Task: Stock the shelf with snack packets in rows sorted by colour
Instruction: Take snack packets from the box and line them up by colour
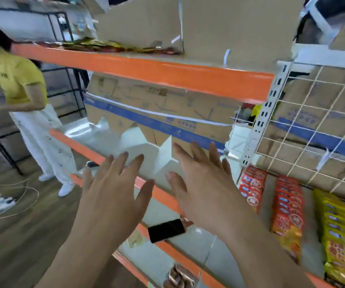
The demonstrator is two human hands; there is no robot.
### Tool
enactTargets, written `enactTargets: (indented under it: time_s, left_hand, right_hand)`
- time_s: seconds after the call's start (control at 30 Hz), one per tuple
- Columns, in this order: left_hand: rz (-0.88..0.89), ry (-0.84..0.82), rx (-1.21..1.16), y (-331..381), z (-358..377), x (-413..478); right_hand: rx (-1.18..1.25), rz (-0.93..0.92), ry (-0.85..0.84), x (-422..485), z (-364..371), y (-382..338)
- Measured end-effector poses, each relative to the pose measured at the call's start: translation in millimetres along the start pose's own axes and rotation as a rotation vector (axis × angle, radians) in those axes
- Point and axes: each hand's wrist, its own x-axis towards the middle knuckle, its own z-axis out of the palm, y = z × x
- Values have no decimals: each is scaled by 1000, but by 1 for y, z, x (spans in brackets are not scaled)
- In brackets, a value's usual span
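Both of my hands are raised in front of the orange-edged shelf [163,194], fingers spread, holding nothing. My left hand [113,183] hovers over the shelf's front edge; my right hand [200,179] is beside it, nearer the cardboard box [167,113]. To the right, on a white shelf, stand two rows of red snack packets [252,186] [288,204] and a row of yellow snack packets [338,229]. More packets [96,44] lie on the upper orange shelf at the left.
A black phone [166,230] lies on the shelf edge below my hands. A white wire grid [313,125] backs the right shelf, with cartons behind it. A person in a yellow shirt [19,80] stands at the left. A power strip and cables [1,202] lie on the floor.
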Motion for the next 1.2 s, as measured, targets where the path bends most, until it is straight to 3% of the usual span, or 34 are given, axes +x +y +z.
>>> enactTargets:
  time_s: [0.17, 0.33, 0.57, 0.8, 1.03, 1.2]
  left_hand:
    - [60, 144, -107, -38, -21, 62]
    - [76, 237, -221, -77, -47, 126]
    - [205, 344, -250, -115, -84, 220]
    - [365, 175, -178, -155, -90, 315]
    - [368, 13, -54, -206, -74, 416]
    - [448, -65, -14, -218, -63, 464]
  right_hand:
    - [-22, -33, 123, 52, -15, -33]
    - [-42, -163, 415, 90, -37, -67]
    - [-122, -192, 675, 163, -63, -110]
    - [-263, 64, 438, 259, -79, -129]
    - [-355, 292, 161, 344, -78, -146]
    - [-469, 349, -36, 399, -65, -166]
